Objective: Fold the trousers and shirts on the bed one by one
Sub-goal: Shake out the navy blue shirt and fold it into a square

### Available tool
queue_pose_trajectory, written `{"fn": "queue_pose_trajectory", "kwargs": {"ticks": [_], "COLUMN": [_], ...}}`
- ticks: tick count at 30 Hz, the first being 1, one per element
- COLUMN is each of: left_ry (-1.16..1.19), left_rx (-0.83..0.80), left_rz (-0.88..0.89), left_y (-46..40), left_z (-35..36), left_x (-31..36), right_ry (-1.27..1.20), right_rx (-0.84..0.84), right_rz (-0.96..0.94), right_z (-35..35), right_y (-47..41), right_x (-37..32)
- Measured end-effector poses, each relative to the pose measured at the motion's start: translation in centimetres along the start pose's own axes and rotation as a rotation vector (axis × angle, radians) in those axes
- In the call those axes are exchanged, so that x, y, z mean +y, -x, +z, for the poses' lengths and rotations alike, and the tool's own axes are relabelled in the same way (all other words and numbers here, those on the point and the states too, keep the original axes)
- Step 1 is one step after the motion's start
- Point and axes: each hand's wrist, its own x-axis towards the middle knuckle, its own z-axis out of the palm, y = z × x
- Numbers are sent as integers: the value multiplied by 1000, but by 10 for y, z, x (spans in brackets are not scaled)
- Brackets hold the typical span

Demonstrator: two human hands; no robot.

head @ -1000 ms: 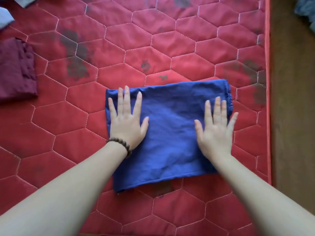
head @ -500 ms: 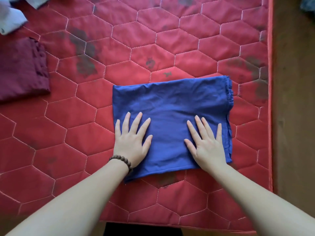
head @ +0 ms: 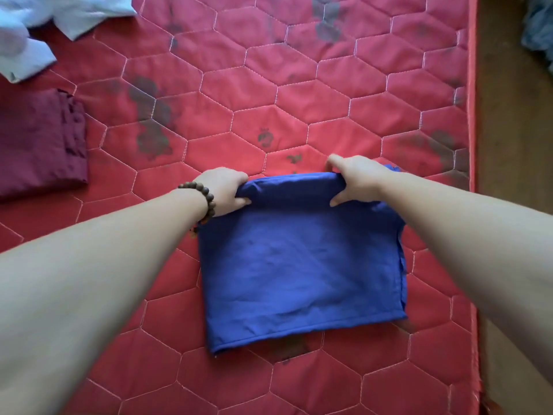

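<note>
Head view: left hand (head: 223,190), right hand (head: 356,178) clench blue garment (head: 299,265) far edge.

no readable text, labels, brands or numbers anywhere, dark faded printed marks on the red quilted mattress (head: 299,85) at upper centre and centre of the frame, too blurred to read as letters

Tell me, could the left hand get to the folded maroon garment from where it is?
Probably yes, once it lets go. The left hand is gripping the blue garment, and only bare red quilted mattress lies between it and the folded maroon garment.
</note>
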Motion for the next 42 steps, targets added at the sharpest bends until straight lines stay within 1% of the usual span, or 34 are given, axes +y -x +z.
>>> {"fn": "queue_pose_trajectory", "kwargs": {"ticks": [2,3,5,6,8,11,15,18,20,22,24,26,30,32,35,39,42], "left_ry": [-48,-41,-18,-31,-64,-139,-229,-321,-395,-454,-511,-556,-541,-501,-437,-360,-300], "left_rx": [-8,-3,45,95,226,438,626,753,799,797,750,643,373,302,291,263,213], "left_rz": [63,66,35,28,45,146,256,318,328,303,274,248,188,153,127,142,154], "left_y": [3,6,11,13,15,18,30,44,53,60,64,69,79,87,103,126,145], "left_z": [-2,-5,-17,-26,-54,-110,-184,-216,-217,-197,-161,-114,-19,16,42,56,65], "left_x": [0,-1,-3,-3,-3,2,13,21,22,18,12,5,-3,-5,-4,4,19], "right_ry": [37,51,53,67,123,154,275,392,423,432,441,436,451,393,339,337,323], "right_rx": [-23,-23,-2,38,182,444,772,910,959,974,942,859,662,578,580,591,511], "right_rz": [-70,-93,-87,-76,-74,-119,-200,-217,-187,-171,-152,-125,-58,14,68,48,67], "right_z": [0,0,-5,-11,-31,-77,-140,-170,-170,-149,-109,-59,42,77,99,112,122], "right_y": [2,5,14,20,30,46,71,87,90,89,85,80,69,70,79,98,119], "right_x": [-1,-1,0,1,1,-5,-18,-26,-29,-31,-33,-39,-53,-59,-62,-61,-57]}}
